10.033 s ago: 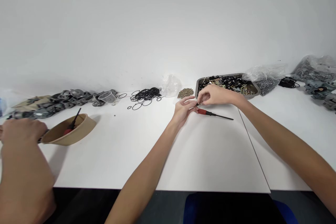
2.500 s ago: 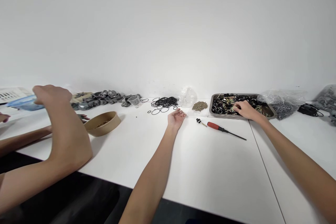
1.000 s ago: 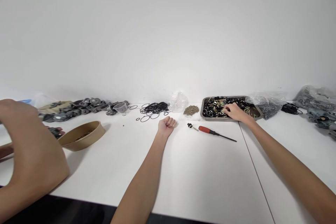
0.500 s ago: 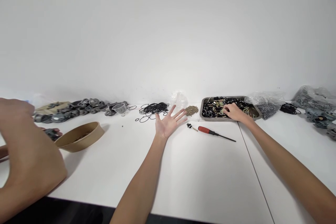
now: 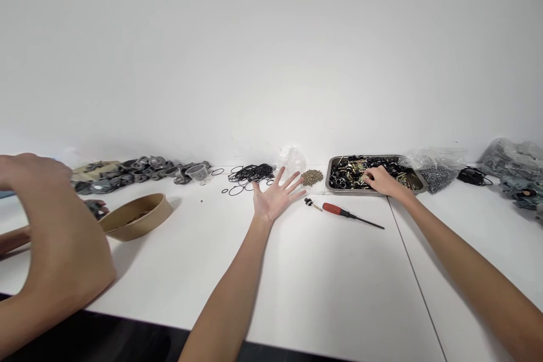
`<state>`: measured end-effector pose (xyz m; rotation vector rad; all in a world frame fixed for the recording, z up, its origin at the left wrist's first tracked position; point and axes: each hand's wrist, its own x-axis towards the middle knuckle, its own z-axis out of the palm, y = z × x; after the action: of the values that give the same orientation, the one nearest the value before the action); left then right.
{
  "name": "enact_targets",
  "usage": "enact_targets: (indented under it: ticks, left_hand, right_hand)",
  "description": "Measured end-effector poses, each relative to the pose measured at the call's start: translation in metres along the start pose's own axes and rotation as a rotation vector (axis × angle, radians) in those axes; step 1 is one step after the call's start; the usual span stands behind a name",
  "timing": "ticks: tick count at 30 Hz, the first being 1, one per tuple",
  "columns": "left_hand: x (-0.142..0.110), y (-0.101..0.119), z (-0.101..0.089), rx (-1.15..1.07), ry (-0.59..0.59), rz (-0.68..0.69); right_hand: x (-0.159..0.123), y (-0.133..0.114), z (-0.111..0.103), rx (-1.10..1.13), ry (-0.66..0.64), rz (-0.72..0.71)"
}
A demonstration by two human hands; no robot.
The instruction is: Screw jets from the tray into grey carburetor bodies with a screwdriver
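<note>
My left hand (image 5: 274,199) is palm up above the white table (image 5: 322,271), fingers spread, holding nothing. It sits between a heap of black O-rings (image 5: 250,174) and a small pile of brass bits (image 5: 312,177). My right hand (image 5: 382,181) reaches into a metal tray (image 5: 335,163) of black and brass parts, fingers curled among them; what they grip is hidden. A red-handled screwdriver (image 5: 345,214) lies on the table between my hands, with a small assembled part (image 5: 311,203) beside its handle.
Another person's arm (image 5: 51,249) fills the left foreground beside a brown paper bowl (image 5: 138,216). Grey cast parts (image 5: 136,168) and a clear cup (image 5: 198,172) line the back left. Plastic bags of parts (image 5: 436,167) sit right of the tray.
My left hand went from a closed fist a second ago to a spread, upturned palm. My right hand keeps rummaging in the tray. The other person's arm shifted slightly at the left.
</note>
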<state>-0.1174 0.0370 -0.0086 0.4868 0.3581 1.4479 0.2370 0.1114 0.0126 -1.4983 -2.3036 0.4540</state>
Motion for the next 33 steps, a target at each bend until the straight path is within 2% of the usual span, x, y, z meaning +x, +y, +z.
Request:
enact_targets:
  ticks: [14,24,33]
  left_hand:
    - [0.0,-0.001,-0.002,0.022,-0.101,0.005]
    - [0.004,0.002,-0.017,-0.014,-0.284,-0.034]
    - [0.007,0.002,-0.019,-0.037,-0.297,-0.048]
  right_hand:
    - [0.0,0.0,0.0,-0.01,0.015,-0.008]
    - [0.003,0.003,0.001,-0.008,0.004,-0.013]
    - [0.002,0.001,0.0,-0.009,0.018,-0.017]
